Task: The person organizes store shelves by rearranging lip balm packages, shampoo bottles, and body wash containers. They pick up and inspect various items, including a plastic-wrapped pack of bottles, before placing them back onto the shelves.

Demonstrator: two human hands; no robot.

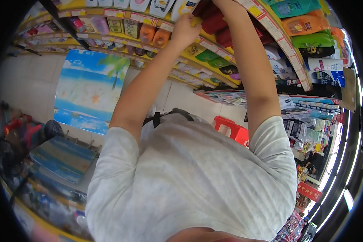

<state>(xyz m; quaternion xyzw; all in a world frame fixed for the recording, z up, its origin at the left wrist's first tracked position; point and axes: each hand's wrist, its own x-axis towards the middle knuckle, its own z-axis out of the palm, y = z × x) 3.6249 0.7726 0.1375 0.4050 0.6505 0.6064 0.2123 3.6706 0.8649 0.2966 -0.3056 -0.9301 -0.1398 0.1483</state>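
Note:
Both my arms reach up to a yellow shelf at the top of the view. My left hand [185,30] is at the shelf edge with its fingers curled, just below a white bottle [184,9]; a small yellow thing shows beside its fingertips. Dark red bottles [213,20] stand between my two hands. My right hand [224,3] is mostly cut off by the top edge of the view, near the dark red bottles, and its fingers are hidden. Orange bottles [161,38] sit on the shelf below.
A folding table [92,90] with a beach picture stands at the left, and a red plastic stool [232,130] is on the tiled floor behind me. Shelves of colourful bottles [306,25] curve along the right. Packaged goods [310,129] hang further down.

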